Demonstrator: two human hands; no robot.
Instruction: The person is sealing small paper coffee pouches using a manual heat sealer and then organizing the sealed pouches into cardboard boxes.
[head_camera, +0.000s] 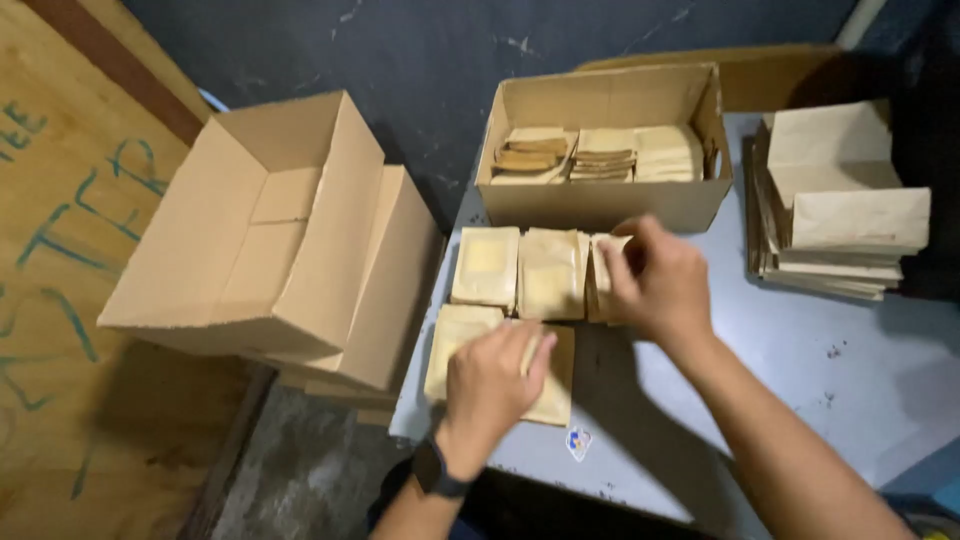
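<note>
Sorting step: left hand (490, 385) lies flat, fingers spread, on the near packet stack (455, 345) at the bench (800, 350) edge; right hand (655, 280) pinches a packet (605, 270) in the back row. Next move requires aligned stacking.

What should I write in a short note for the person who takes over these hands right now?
Left hand: flat on the near packets at the table edge, holding nothing.
Right hand: fingers on the rightmost packet stack in the row behind.
Things: two more tan packets lie in that row; the open box behind holds stacked packets; paper bags are piled at right; an empty carton sits at left.
Done: some packets are in the box.
Left: the packets on the table.
</note>
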